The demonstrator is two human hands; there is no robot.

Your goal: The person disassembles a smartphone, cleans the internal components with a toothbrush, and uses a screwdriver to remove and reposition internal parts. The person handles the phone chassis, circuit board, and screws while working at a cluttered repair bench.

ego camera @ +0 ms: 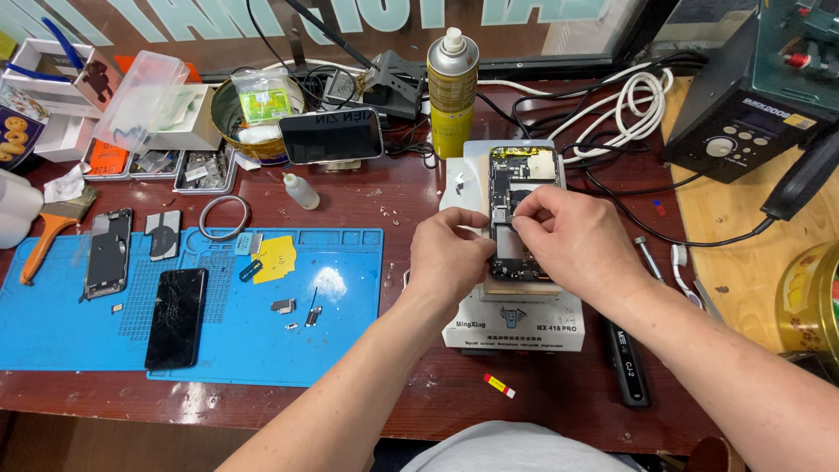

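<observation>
Black and gold inner parts show inside an opened phone (pixel 514 218), its back removed and circuit boards bare. It lies flat on a white heating pad machine (pixel 514 310) right of centre on a reddish-brown wooden worktop (pixel 402 197). Its long axis runs away from the person, top end towards the far edge.

Both hands meet over the phone's middle. The left hand (pixel 447 253) is curled, fingertips pinched at the phone's left edge. The right hand (pixel 572 240) is also closed in a pinch, fingertips pressed on something small at the phone's centre; what it is cannot be made out.

Left of the machine lies a blue silicone mat (pixel 52 336) with a cracked black phone (pixel 176 316), a stripped phone frame (pixel 108 252), yellow stickers and small metal parts. Behind it, a round brass-coloured bowl (pixel 225 109) holds small plastic packets, and shallow clear trays (pixel 205 170) hold tiny parts. A yellow spray can (pixel 452 92) stands just behind the machine, beside coiled white cables (pixel 629 105)
</observation>
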